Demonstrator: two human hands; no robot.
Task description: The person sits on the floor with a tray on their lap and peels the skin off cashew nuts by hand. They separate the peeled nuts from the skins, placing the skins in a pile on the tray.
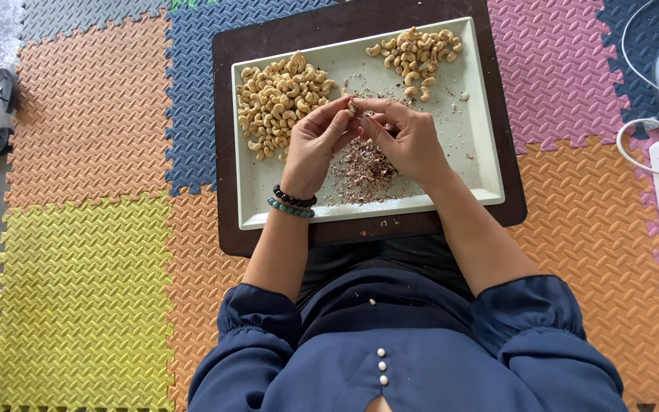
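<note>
Cashew [353, 107] pinched between my left hand [316, 143] and right hand [408, 141]. Small peeled pile [415, 53] done; I judge the bigger pile [280, 99] remains.

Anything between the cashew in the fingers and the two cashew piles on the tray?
Nothing visible. Left hand and right hand pinch the cashew above the tray; bare tray separates it from the large pile and small pile.

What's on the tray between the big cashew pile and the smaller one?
In the head view, bare tray with scattered skin flakes lies between the large cashew pile and small cashew pile; both hands sit just below that stretch.
</note>
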